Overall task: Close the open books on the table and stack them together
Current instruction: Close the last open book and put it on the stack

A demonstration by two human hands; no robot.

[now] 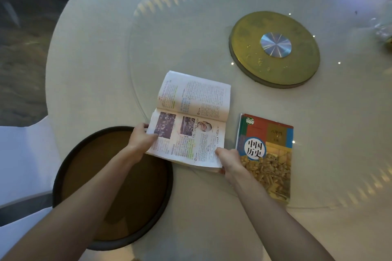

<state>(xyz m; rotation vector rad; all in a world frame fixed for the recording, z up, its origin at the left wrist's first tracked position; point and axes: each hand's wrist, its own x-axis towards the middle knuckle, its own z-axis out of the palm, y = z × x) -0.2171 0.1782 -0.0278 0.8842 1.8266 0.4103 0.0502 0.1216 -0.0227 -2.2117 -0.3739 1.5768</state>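
An open book with printed text and photos lies on the round table, its spine running left to right. My left hand grips the near page at its left edge. The near right corner of the same page is pinched by my right hand. Just to the right lies a closed book with a colourful cover and Chinese characters, flat on the table and touching my right wrist.
A round dark-rimmed brown tray sits at the near left, under my left forearm. A gold disc with a silver hub marks the centre of the glass turntable. A white chair stands at the left.
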